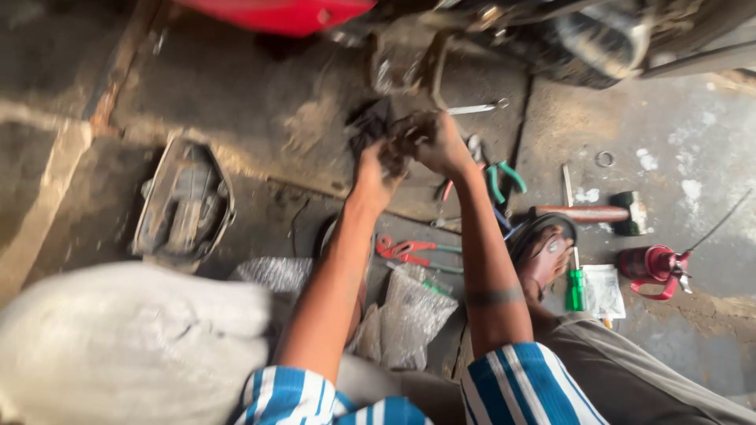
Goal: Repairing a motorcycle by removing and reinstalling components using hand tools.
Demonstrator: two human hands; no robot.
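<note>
Head view, near to far. Nearest the camera, two blue-and-white striped sleeves (520,389) are framing the forearms, with a pale grey cloth bundle (126,346) lying at lower left and a crumpled clear plastic bag (409,315) sitting between the arms on the stained concrete floor (260,110). To the right, a foot in a dark sandal (543,256) is resting beside a green-handled screwdriver (576,287), a red metal oil can with a thin spout (657,267) and a wooden-handled hammer (591,213). Red-handled pliers (405,250) are lying between the forearms, and green-handled pliers (504,177) are lying just right of the right wrist. At left, a grimy dark metal engine cover (183,201) is lying flat. Farther out, the left hand (376,169) and the right hand (433,142) are meeting, both closing around a small dark greasy part (370,126) held above the floor; motion blur is hiding the exact finger positions. Beyond them, a chrome spanner (476,109) is lying under the dirty engine underside (567,35), next to a red body panel (276,14).
</note>
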